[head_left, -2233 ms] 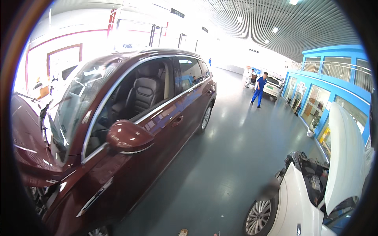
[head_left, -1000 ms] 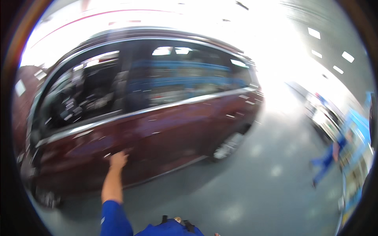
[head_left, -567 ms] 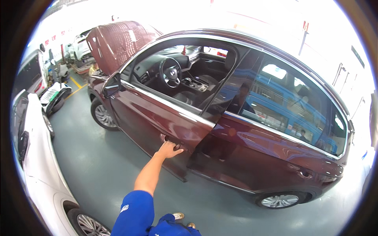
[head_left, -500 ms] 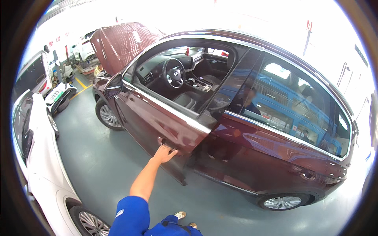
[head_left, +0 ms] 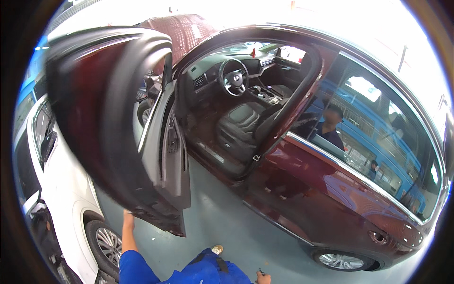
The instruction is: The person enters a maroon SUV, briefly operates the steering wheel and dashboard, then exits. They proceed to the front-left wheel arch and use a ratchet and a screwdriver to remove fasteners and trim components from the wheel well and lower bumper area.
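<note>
The front door [head_left: 127, 137] of a dark red car [head_left: 302, 170] stands swung wide out to the left, its inner panel and armrest showing. My left hand [head_left: 128, 216] is at the door's outer side near its lower edge; the door hides its fingers. Low at the bottom edge, my right hand [head_left: 263, 278] is closed around a small dark object [head_left: 259, 271], too small to name. Through the doorway the black driver's seat [head_left: 241, 118] and the steering wheel [head_left: 233, 78] are visible.
A white car [head_left: 71, 175] stands close on the left, behind the opened door. The red car's bonnet [head_left: 182, 33] is raised at the back. Its rear door [head_left: 326, 180] is closed, with a person reflected in the window. Grey floor [head_left: 213, 203] lies between door and sill.
The front door has swung from slightly ajar to wide, toward the left and me. My left hand has moved left with it, and my right hand has come into view at the bottom.
</note>
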`<state>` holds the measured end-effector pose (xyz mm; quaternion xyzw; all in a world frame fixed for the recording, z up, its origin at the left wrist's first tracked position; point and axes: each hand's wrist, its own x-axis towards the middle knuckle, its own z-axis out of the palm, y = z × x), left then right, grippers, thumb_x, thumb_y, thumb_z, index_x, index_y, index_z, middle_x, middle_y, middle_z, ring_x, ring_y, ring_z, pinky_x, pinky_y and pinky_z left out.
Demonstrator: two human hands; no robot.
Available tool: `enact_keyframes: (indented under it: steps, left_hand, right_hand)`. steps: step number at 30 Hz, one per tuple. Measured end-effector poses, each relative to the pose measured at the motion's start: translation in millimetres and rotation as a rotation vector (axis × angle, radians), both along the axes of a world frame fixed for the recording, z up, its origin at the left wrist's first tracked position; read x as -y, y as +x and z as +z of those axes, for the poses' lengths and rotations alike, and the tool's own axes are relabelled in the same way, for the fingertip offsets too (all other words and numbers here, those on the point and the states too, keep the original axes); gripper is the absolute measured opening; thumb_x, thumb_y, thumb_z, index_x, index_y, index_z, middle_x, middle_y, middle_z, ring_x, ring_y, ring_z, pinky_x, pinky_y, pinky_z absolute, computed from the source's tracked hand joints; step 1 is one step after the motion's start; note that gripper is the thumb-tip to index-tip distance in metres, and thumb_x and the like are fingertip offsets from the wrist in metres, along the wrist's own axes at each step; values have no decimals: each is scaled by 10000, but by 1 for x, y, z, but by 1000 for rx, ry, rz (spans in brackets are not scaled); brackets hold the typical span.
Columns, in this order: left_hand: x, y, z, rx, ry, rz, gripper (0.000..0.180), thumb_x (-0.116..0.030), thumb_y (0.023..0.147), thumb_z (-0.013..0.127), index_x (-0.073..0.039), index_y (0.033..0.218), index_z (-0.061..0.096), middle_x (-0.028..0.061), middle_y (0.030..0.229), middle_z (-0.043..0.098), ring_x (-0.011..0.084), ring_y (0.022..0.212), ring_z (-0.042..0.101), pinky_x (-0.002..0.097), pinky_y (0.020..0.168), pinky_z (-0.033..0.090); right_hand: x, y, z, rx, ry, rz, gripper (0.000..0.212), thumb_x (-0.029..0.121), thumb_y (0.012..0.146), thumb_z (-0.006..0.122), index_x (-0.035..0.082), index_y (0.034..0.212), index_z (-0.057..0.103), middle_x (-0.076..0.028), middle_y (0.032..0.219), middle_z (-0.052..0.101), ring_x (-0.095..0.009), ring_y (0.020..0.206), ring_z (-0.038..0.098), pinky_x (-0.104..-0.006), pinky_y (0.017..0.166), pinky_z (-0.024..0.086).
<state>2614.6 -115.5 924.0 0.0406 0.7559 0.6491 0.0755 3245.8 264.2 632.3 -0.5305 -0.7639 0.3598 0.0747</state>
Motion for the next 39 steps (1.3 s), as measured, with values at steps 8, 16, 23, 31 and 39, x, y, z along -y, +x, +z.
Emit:
enact_keyframes:
  steps: [8,16,23,31,39]
  left_hand:
    - [100,-33,-39,10,462,748,849,-707,1007,349,-178,1647,174,26,1708,199,186,1574,130,545,1239,34]
    - [172,-138,-96,21,772,1171,676,-538,1034,333,-55,1470,514,129,1501,526,316,1335,498,480,1145,364]
    - [48,-224,-154,217,238,1418,542,-460,992,506,-56,1342,592,127,1277,614,280,1114,582,447,947,449]
    - [-323,-342,-114,107,-305,159,404,-371,943,703,-57,1196,682,125,1021,714,240,860,678,409,721,546]
    - [-546,-511,94,-157,55,-543,386,-211,988,588,-1,1312,589,164,1188,672,275,1128,641,387,991,490]
  right_hand:
    - [-64,-177,157,-128,-330,69,308,255,925,679,-50,948,646,-133,694,689,-235,624,694,-355,593,541]
    - [-152,-430,213,-346,-433,115,333,254,966,693,17,748,607,-17,566,562,-106,501,563,-282,464,421]
    - [-233,-682,290,-399,-349,116,279,247,968,694,35,796,643,14,604,544,-80,531,495,-275,489,385]
    - [-281,-891,430,-32,-437,391,617,547,893,715,-56,1024,689,-237,975,728,-349,916,732,-424,813,549]
    - [-331,-1091,438,-128,-340,961,486,378,916,682,-53,1137,646,-228,989,729,-353,842,711,-449,769,545]
